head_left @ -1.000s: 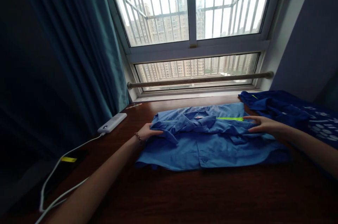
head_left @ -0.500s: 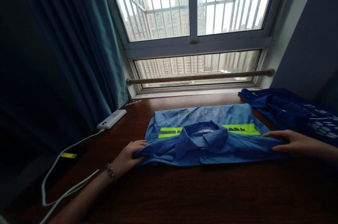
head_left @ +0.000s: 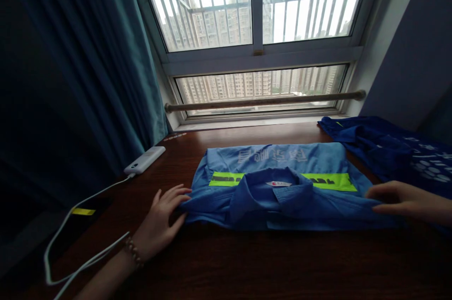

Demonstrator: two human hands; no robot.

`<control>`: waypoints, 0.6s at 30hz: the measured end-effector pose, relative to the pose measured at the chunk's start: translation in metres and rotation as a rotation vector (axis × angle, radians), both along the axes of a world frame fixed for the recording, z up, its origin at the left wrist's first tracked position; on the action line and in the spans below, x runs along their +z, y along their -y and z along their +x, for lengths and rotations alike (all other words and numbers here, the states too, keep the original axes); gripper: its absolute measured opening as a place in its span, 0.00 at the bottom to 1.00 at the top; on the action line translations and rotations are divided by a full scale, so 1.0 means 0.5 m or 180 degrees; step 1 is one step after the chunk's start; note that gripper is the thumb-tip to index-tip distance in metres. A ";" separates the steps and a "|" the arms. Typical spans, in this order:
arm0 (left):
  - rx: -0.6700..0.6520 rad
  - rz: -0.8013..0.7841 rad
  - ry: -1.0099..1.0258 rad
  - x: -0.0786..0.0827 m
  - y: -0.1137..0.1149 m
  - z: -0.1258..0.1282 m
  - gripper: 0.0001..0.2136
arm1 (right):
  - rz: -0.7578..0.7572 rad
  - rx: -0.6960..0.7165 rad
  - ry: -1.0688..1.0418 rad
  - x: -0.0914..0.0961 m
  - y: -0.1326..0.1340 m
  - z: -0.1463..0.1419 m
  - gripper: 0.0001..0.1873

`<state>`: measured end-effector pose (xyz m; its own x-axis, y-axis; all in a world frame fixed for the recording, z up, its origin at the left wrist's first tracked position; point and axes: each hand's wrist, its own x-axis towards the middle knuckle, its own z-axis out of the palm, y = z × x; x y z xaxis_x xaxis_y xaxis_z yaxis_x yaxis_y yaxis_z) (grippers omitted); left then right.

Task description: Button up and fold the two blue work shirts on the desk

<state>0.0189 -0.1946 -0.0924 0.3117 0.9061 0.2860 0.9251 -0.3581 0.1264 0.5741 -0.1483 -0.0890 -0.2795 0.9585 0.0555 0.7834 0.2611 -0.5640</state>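
Observation:
A blue work shirt (head_left: 208, 206) lies folded on the brown wooden table, its collar toward me. A bright yellow-green reflective band (head_left: 328, 181) and pale lettering show on its turned-back panel, and a small white label sits inside the collar. My left hand (head_left: 158, 220), with a beaded bracelet at the wrist, rests at the shirt's left edge. Its fingers are spread and the fingertips touch the cloth. At the right edge is my right hand (head_left: 402, 201), thumb and forefinger apart over the fabric. Its other fingers are partly hidden.
A darker blue garment (head_left: 381, 149) with white print lies on the right. On the left are a white power bank (head_left: 144, 159), its white cable (head_left: 84, 196) and a yellow strip (head_left: 83, 211). A curtain (head_left: 106, 55) hangs beside the barred window, above the brown table (head_left: 226, 262).
My left hand has loosened and spread its fingers at the shirt's edge. My right hand has shifted slightly right, its fingers parting. The shirt's collar lies a little more spread, nearer me.

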 end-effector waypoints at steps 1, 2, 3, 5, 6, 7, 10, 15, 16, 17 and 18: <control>-0.0101 0.0140 -0.0002 0.008 0.002 0.018 0.14 | 0.0011 0.0180 0.0106 0.008 0.002 -0.016 0.14; -0.0276 0.0248 -0.0009 0.017 0.002 0.041 0.17 | 0.0012 0.0389 0.0202 0.018 0.003 -0.039 0.16; -0.0506 0.0300 -0.0014 0.027 0.000 0.069 0.18 | 0.0258 0.0512 0.0265 0.030 0.005 -0.070 0.18; -0.1036 0.0271 -0.0036 0.048 -0.016 0.134 0.19 | 0.0642 0.0904 0.0253 0.050 0.005 -0.148 0.18; -0.1276 0.0235 -0.0034 0.056 -0.028 0.167 0.18 | 0.0655 0.1180 0.0242 0.056 0.003 -0.189 0.17; -0.1511 0.0160 -0.0035 0.061 -0.044 0.199 0.18 | 0.0688 0.1441 0.0210 0.057 -0.001 -0.229 0.16; -0.2279 -0.0130 -0.0035 0.059 -0.106 0.268 0.18 | 0.0644 0.1816 0.0220 0.043 -0.033 -0.308 0.20; -0.2451 -0.0292 0.0144 0.001 -0.191 0.280 0.14 | 0.0564 0.1831 0.0159 0.014 -0.088 -0.297 0.21; -0.2388 -0.0265 0.0281 -0.013 -0.197 0.274 0.14 | 0.0564 0.1810 0.0070 0.013 -0.091 -0.288 0.20; -0.2333 -0.0239 0.0423 -0.026 -0.201 0.268 0.13 | 0.0582 0.1780 -0.0024 0.013 -0.091 -0.281 0.19; -0.2296 -0.0206 0.0556 -0.037 -0.201 0.262 0.13 | 0.0628 0.1734 -0.0107 0.014 -0.088 -0.276 0.18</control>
